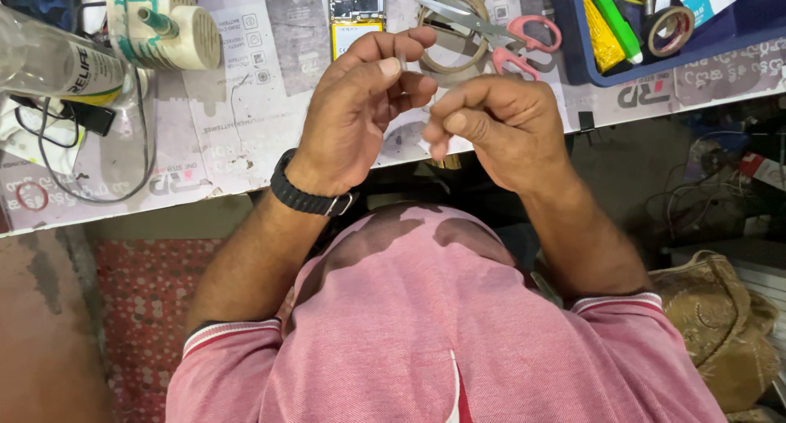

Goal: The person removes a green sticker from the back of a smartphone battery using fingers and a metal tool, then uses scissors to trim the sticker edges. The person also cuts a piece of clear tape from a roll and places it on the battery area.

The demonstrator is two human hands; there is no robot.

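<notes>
We held both hands up over the near edge of the workbench (246,128), close to our chest, so that the tiny piece between them sat right under our eyes. Our left hand (360,112), with a black watch (307,195) at the wrist, pinched a thin clear strip (403,61) between thumb and forefinger, the other fingers curled loosely in; the strip stood nearly upright at the fingertips, just at 10 o'clock from our right hand (499,128). That hand was curled, its fingers bent inward toward the left hand, but we could not tell whether it gripped the strip's other end or anything at all, as the fingertips hid what lay between them. The hands were near each other without clearly touching. Behind them, at 12 o'clock, lay an opened phone (356,18) with its yellow battery showing, set flat within easy reach. At 1 o'clock rested pink-handled scissors (508,34) across a ring of tape (458,30), and farther at 2 o'clock a blue tray (573,54) kept small tools together. At 10 o'clock stood a white and green pump-like device (164,26).
</notes>
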